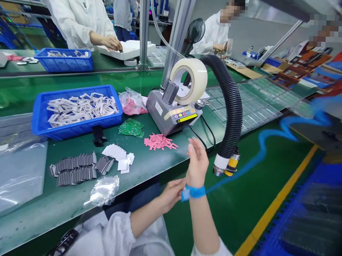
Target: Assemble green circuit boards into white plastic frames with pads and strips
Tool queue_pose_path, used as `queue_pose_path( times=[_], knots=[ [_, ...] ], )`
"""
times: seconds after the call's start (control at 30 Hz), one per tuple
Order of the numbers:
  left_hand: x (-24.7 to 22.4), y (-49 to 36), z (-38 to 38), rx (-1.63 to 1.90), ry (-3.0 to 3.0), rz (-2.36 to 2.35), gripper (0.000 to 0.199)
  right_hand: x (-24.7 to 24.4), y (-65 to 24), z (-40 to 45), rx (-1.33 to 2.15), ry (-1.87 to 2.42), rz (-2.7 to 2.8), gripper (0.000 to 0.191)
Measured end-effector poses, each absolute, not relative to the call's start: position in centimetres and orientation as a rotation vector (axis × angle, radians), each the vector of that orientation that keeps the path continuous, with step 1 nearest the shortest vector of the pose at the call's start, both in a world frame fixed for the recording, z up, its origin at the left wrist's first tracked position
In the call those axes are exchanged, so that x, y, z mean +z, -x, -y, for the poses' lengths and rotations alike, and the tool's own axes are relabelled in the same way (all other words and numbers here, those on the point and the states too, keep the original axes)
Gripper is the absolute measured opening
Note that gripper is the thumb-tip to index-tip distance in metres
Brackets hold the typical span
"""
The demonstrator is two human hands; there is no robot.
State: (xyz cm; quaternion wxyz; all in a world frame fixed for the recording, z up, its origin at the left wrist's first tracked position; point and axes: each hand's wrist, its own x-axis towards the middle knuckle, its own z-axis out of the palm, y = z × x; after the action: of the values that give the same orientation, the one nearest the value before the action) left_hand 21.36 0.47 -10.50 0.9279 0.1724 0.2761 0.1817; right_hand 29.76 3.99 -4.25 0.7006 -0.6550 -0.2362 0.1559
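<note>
A blue anti-static wrist strap is around my right wrist, its coiled blue cord running off to the right. My left hand is at the inner edge of the strap, fingers closed on it, the tips partly hidden behind the wrist. My right hand is raised in front of the bench edge, holding nothing, its fingers extended and slightly curled. Nearest on the bench lie a pile of pink strips, white square pieces, stacked dark grey pieces and green circuit boards.
A blue bin of white plastic frames stands behind. A grey machine carries a tape roll; a black ribbed hose hangs over the bench edge. A clear plastic bag lies in front. Co-workers in white coats sit opposite.
</note>
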Motion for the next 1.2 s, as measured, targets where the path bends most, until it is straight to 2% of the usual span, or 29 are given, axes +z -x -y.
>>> queue_pose_path(
  times=[0.07,0.2,0.3,0.57,0.87,1.07,1.2],
  knots=[
    [-10.9,-19.1,-0.6,0.357,-0.365,-0.626,0.021,-4.9,-31.9,-7.2,0.366,1.462,0.438,0.047],
    [-10.1,-15.5,-0.6,0.373,-0.335,-0.704,0.029,-5.4,-34.7,-11.0,0.439,1.469,0.32,0.031],
    [-9.0,-14.1,-0.6,0.385,-0.287,-0.718,0.027,-4.9,-35.2,-11.7,0.463,1.44,0.274,0.028],
    [-4.0,-12.1,-1.7,0.522,-0.107,-0.703,0.018,-3.4,-28.6,-5.8,0.595,1.294,0.302,0.041],
    [1.4,-10.9,-2.4,0.727,0.179,-0.573,0.024,-1.3,-18.9,1.1,0.834,1.098,0.501,0.012],
    [2.0,-10.5,-2.1,0.782,0.224,-0.519,0.021,-1.1,-17.1,1.5,0.841,1.06,0.532,0.005],
    [2.1,-10.3,-2.0,0.782,0.165,-0.485,0.023,-1.2,-16.8,1.4,0.81,1.121,0.586,0.008]
  ],
)
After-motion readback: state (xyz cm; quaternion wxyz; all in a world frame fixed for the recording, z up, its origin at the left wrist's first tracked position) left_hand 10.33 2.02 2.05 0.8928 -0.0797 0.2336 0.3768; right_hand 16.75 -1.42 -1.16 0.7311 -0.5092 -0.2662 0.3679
